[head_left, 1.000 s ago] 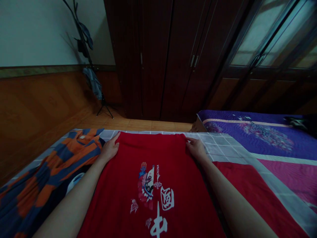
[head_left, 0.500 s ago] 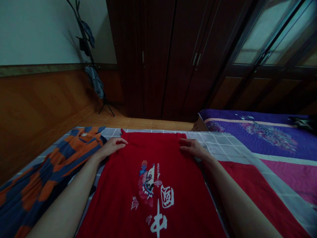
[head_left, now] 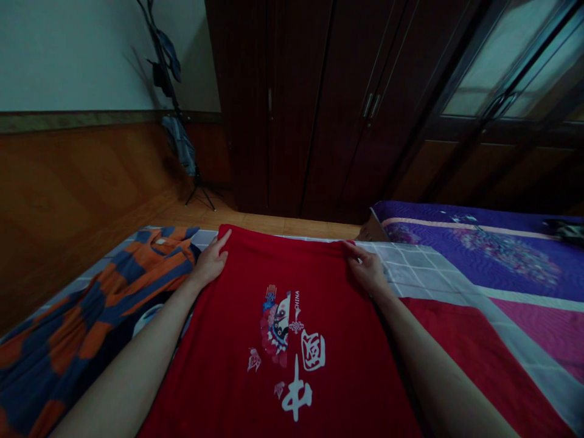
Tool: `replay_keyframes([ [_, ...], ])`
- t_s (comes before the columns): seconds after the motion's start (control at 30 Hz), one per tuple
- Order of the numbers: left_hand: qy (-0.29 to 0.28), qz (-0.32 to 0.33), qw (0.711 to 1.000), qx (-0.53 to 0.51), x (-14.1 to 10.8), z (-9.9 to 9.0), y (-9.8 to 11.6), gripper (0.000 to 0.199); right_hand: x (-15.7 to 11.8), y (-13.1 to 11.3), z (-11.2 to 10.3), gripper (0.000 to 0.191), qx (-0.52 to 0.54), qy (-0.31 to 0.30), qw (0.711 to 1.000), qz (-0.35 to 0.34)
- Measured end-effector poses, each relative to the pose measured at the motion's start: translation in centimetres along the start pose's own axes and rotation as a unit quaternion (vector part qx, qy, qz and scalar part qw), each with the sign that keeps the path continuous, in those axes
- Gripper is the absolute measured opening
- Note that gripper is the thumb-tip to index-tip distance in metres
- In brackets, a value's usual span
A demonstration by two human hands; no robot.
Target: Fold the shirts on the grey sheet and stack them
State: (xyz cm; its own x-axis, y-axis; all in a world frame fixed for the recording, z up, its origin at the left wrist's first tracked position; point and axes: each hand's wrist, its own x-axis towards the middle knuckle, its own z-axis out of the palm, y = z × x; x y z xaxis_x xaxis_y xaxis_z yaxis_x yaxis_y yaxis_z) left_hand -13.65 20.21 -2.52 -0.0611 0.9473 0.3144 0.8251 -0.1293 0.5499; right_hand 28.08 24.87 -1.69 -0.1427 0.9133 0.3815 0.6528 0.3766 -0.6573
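Head view: one wardrobe (head_left: pixel 292 109) ahead, dark, doors shut. One bed quilt (head_left: pixel 474 267), purple and pink with a grey check band, runs along the right. One orange-and-navy striped garment (head_left: pixel 77 328) lies left. One red garment (head_left: pixel 283 365) lies flat on the grey check, beside the stripes, long axis pointing away from the person toward the wardrobe, white print upright to the camera. Two hands on its far edge: left hand (head_left: pixel 210 261) open, flat, not clenched; right hand (head_left: pixel 365 271) fingers curled at the edge, pinch unclear.
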Motion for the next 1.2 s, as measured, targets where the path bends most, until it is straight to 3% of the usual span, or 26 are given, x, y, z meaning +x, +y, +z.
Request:
replay_keyframes([
  [0.2,-0.002,0.02,0.996,0.083,-0.9,0.6,0.1,0.056,-0.5,0.8,0.0,0.054,-0.12,-0.04,0.992,-0.02],
  [0.33,0.064,0.032,0.978,0.197,-1.4,0.0,1.8,0.058,-1.0,-1.4,0.2,0.06,-0.243,-0.007,0.968,-0.055],
  [0.4,0.02,0.082,0.971,0.224,-1.5,0.0,2.7,0.054,-1.4,-2.7,0.7,0.059,-0.269,-0.064,0.955,-0.111],
  [0.47,-0.088,0.126,0.965,0.211,-1.6,0.2,3.2,0.051,-1.7,-3.5,1.4,0.059,-0.255,-0.166,0.94,-0.155],
  [0.53,-0.155,0.107,0.958,0.218,-1.7,0.5,3.1,0.055,-1.8,-3.3,1.7,0.061,-0.268,-0.218,0.928,-0.139],
  [0.67,-0.13,0.023,0.957,0.257,-1.9,0.7,2.7,0.062,-1.6,-2.0,1.4,0.066,-0.333,-0.143,0.931,-0.029],
  [0.8,-0.17,0.063,0.955,0.233,-2.2,0.8,2.9,0.059,-1.5,-2.0,1.5,0.065,-0.319,-0.163,0.931,-0.064],
  [0.9,-0.167,0.067,0.955,0.235,-2.1,0.6,3.6,0.059,-1.7,-2.5,2.0,0.061,-0.328,-0.175,0.926,-0.063],
  [1.03,-0.161,0.093,0.955,0.233,0.0,0.7,5.9,0.051,-1.8,-2.5,2.1,0.058,-0.328,-0.159,0.93,-0.053],
  [1.2,-0.172,0.136,0.945,0.241,4.8,3.8,10.6,0.038,-1.7,-2.3,2.0,0.057,-0.317,-0.15,0.935,-0.05],
])
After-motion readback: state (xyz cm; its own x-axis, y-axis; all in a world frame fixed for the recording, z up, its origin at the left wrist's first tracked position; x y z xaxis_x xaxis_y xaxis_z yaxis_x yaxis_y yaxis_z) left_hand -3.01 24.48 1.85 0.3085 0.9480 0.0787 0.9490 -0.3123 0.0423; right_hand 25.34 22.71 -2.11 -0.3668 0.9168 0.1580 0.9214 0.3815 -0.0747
